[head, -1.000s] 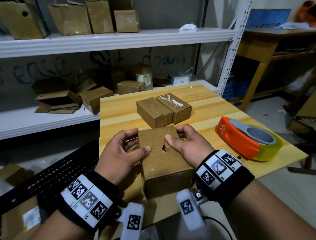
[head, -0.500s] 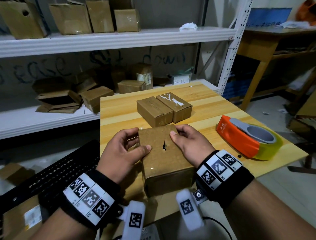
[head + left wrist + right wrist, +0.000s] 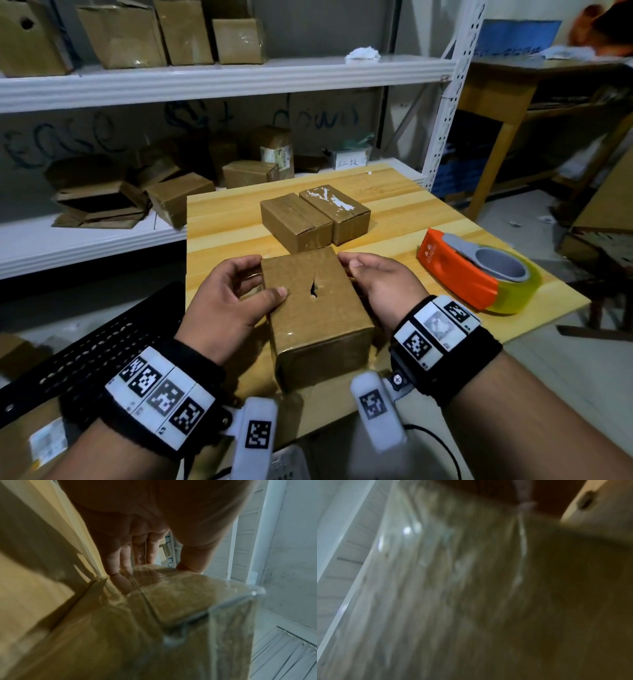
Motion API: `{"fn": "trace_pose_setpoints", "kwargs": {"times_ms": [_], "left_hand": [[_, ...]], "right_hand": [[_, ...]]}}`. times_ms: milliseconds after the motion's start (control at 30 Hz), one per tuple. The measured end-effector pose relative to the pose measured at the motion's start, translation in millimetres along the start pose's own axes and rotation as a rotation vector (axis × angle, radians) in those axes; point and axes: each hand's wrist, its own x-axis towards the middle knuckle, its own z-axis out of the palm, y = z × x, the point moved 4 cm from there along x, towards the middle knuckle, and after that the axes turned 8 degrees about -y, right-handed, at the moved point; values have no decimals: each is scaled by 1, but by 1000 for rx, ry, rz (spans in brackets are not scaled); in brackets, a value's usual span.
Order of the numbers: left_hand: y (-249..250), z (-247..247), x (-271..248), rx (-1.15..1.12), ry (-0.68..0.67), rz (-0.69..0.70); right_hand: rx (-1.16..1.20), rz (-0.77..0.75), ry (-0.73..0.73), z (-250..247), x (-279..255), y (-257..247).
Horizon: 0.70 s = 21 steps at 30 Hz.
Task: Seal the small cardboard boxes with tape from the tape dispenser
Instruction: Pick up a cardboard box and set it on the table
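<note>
Both hands [image 3: 233, 301] [image 3: 380, 287] grasp the cardboard box [image 3: 315, 315], long axis pointing away.

faint handwritten characters on a white shelf box [image 3: 351, 161], not quite legible

Bare table [image 3: 394, 219] lies between the tape dispenser [image 3: 479, 270] and two boxes [image 3: 315, 217], apparently passable.

Black wristbands [image 3: 161, 404] bearing white square-code tags, apparently with clipped white cameras [image 3: 378, 409]
</note>
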Motion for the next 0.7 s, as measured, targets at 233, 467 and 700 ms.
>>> {"fn": "trace_pose_setpoints", "kwargs": {"times_ms": [233, 467, 700], "left_hand": [[0, 2, 0, -30, 6, -19], [3, 10, -4, -113, 16, -30], [9, 23, -12, -269, 28, -46]], "right_hand": [[-20, -68, 60, -36, -3, -14], [78, -239, 269, -84, -22, -38], [-374, -199, 459, -126, -40, -49]]}}
